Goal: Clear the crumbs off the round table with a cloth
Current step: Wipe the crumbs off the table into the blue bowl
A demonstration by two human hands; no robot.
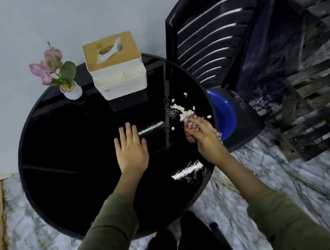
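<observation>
The round black glossy table (72,145) fills the middle of the view. A pile of white crumbs (185,111) lies near its right edge, with a few loose bits around it. My right hand (202,133) rests just behind the pile, fingers curled on a small pinkish cloth (188,127) that mostly hides under the hand. My left hand (131,147) lies flat on the table's middle, fingers spread, holding nothing.
A white tissue box with a wooden lid (115,69) and a small potted pink flower (71,91) stand at the table's far side. A blue basin (226,115) sits on a black slatted chair (212,37) right beside the crumbs. Marble floor surrounds the table.
</observation>
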